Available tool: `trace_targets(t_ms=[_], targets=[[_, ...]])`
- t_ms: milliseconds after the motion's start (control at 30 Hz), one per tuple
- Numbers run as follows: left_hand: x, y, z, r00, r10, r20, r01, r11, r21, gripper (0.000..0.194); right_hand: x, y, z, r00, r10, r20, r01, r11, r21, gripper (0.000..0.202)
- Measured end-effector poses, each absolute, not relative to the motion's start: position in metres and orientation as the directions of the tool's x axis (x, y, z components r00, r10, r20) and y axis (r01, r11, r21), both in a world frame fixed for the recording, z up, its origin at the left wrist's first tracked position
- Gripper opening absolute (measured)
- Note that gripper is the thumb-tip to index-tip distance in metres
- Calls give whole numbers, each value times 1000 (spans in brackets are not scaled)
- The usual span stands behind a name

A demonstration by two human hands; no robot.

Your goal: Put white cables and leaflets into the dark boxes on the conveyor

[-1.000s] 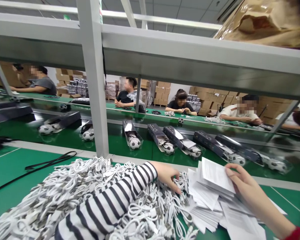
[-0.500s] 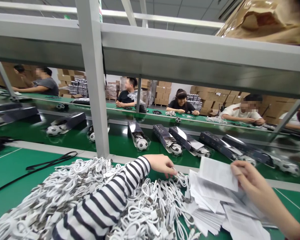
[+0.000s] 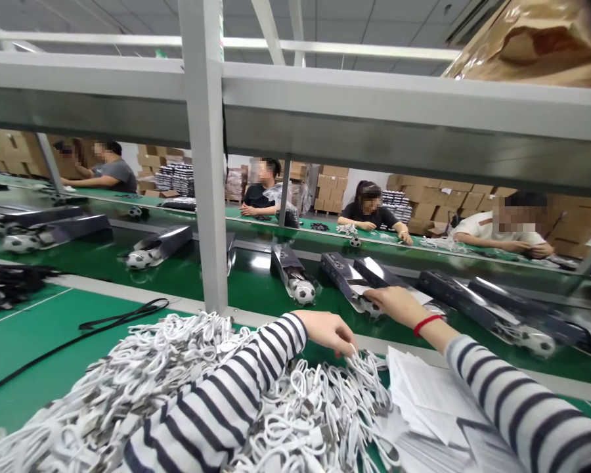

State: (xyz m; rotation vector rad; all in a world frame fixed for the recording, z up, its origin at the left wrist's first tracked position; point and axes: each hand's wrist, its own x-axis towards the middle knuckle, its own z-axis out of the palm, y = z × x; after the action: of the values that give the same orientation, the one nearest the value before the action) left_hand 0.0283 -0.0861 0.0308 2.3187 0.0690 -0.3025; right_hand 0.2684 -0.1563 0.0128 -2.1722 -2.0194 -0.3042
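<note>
A heap of coiled white cables (image 3: 142, 387) is lying across the near edge of the green table (image 3: 39, 328), with a black strap (image 3: 118, 318) trailing toward the table's left edge. The person's left hand (image 3: 329, 330), its striped sleeve stretching diagonally over the heap, is hovering palm down at the heap's far right rim, fingers curled and pinching the loop of 1 cable (image 3: 359, 358) between thumb and fingertips. Just right of it, a loose stack of white leaflets (image 3: 433, 394) is sitting near the table's near right corner, under the right forearm. The right hand (image 3: 398, 303), a red band on its wrist, is reaching past the table's far edge onto the green conveyor belt (image 3: 246, 282), palm down over a dark box (image 3: 347, 279) with a small football (image 3: 367, 307) at its open end; whether its fingers are gripping anything cannot be told. Across the belt, 5 other people are sitting at work.
</note>
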Motion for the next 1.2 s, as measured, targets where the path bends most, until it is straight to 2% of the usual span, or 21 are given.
trace_targets(t_ms=[100,200,267,333,433,500,600,667,700,767,800,933,1000,1200], targets=[[29,-82,29,978,-88,-188,91,-632,770,22,274,-141,0,49,979,198,998,-53,16,32],[31,-79,27,991,-106,-84,18,-510,860,22,283,-138,0,20,970,241,999,-9,-44,41],[33,-78,25,997,-75,-35,-1,-432,902,23,286,-151,6,67,957,282,996,-47,-76,42],[36,-78,22,1000,-17,-15,8,-338,941,25,283,-176,17,136,959,249,986,-108,-124,41],[40,-78,19,995,100,-6,24,-181,983,24,267,-231,33,146,989,-6,950,-142,-279,46],[42,-77,18,981,192,3,24,-137,990,20,254,-267,38,76,978,-194,920,-144,-364,55],[41,-66,17,909,410,77,38,-264,964,19,238,-299,35,70,949,-307,890,-199,-411,72],[39,-55,17,782,561,271,56,-496,866,21,235,-305,28,80,950,-303,873,-213,-439,77],[38,-49,17,699,587,409,76,-629,774,22,236,-305,24,80,954,-290,869,-209,-448,77],[38,-38,15,561,546,622,155,-808,569,24,238,-303,18,80,963,-257,868,-194,-456,77],[39,-32,13,536,510,672,204,-851,483,25,239,-302,17,83,967,-241,867,-189,-461,76],[49,-14,1,647,428,632,399,-895,198,26,237,-302,15,142,970,-198,840,-224,-494,71],[55,-7,-6,685,409,603,448,-889,93,31,236,-302,14,182,969,-168,833,-243,-497,67],[59,2,-17,735,371,568,430,-902,32,12,258,-303,12,209,975,-73,785,-212,-582,38]])
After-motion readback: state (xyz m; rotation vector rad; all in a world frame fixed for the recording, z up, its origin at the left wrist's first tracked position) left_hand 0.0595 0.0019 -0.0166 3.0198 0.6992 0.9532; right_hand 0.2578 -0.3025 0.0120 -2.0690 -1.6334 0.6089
